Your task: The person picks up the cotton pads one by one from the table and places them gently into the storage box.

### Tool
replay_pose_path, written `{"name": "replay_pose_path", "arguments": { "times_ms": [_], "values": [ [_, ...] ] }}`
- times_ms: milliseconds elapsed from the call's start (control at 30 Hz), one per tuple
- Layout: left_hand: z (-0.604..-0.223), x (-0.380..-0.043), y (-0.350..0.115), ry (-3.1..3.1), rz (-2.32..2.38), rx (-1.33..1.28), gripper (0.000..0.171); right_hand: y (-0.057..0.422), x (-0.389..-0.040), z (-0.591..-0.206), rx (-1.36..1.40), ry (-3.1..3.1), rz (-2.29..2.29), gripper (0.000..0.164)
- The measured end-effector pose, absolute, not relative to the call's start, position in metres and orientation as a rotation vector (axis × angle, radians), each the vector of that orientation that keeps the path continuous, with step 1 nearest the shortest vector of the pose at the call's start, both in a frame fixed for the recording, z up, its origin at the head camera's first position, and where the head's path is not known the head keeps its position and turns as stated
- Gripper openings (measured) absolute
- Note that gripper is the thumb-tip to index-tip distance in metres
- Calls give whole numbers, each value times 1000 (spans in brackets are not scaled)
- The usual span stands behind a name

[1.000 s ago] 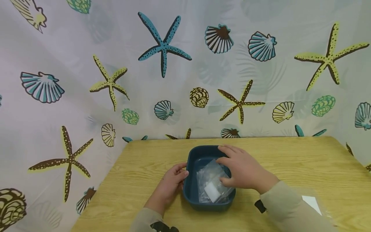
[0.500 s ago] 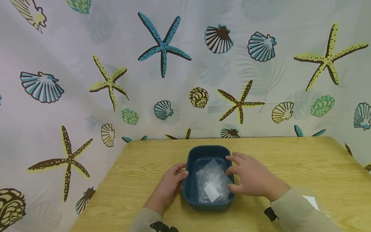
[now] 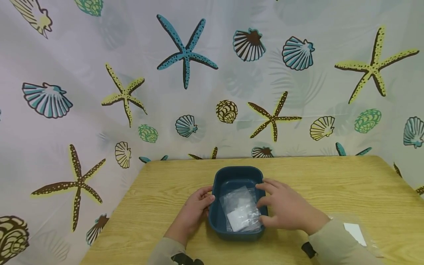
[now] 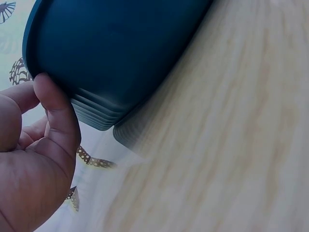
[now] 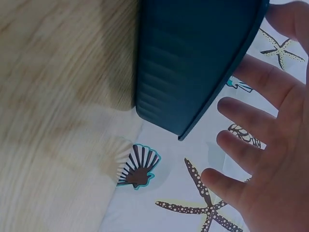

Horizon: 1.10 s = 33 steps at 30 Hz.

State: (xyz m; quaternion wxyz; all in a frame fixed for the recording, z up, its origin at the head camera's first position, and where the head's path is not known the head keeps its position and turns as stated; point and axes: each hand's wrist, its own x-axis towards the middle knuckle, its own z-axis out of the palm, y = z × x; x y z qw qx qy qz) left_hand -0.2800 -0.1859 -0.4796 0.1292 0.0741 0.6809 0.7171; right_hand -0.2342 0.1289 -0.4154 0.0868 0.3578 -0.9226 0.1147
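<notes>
A dark blue rectangular plastic bin (image 3: 218,213) stands on the table in the head view. Inside lie clear plastic bags (image 3: 243,197), with a white piece (image 3: 237,219) showing through. My left hand (image 3: 195,206) holds the bin's left side, thumb at the rim and the other fingers mostly hidden behind; in the left wrist view the thumb (image 4: 55,104) meets the rim. Over the right rim reaches my right hand (image 3: 285,208), fingers spread and fingertips at the edge of the bags. From the right wrist view, its fingers (image 5: 248,116) extend beyond the bin's rim, apart from each other.
Another clear bag with a white piece (image 3: 355,233) lies on the wooden table (image 3: 172,176) at right, partly covered by the right sleeve (image 3: 341,243). A curtain (image 3: 212,81) printed with starfish and shells hangs behind and at the sides.
My right hand has drawn back rightward from over the bin to its right rim. The top bag and white piece have shifted and turned inside. My left hand stays on the bin.
</notes>
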Motion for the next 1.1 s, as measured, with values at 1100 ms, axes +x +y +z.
{"name": "replay_pose_path", "arguments": {
  "times_ms": [1100],
  "values": [
    [-481, -281, -188, 1985, 2075, 231, 46, 243, -198, -416, 773, -2797, 325, 51]
  ]
}}
